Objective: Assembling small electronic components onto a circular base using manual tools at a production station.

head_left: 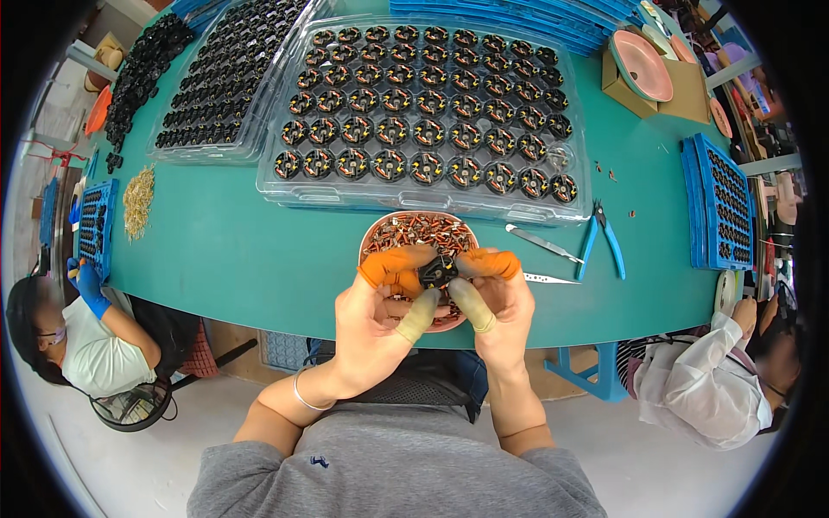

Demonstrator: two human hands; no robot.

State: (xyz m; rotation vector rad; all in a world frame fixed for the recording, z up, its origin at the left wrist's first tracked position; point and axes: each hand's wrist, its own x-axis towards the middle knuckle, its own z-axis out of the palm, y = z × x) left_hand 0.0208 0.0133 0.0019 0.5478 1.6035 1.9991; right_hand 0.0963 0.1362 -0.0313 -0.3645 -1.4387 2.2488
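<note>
Between my two hands, over a pink bowl, I hold a small round black plastic part. My left hand grips its left side, with orange covers on the fingers and a pale yellow one on the thumb. My right hand pinches the right side, its fingers covered in the same way. Many small copper-coloured coil pieces fill the bowl beneath. Just beyond stands a clear plastic tray with rows of round black parts bearing copper-coloured and yellow pieces. One pocket near its right edge holds no black part.
Right of the bowl lie tweezers, a second pointed tool and blue-handled pliers. Another filled tray, a black heap and yellowish bits are at left. Co-workers sit at both sides. A blue crate stands right.
</note>
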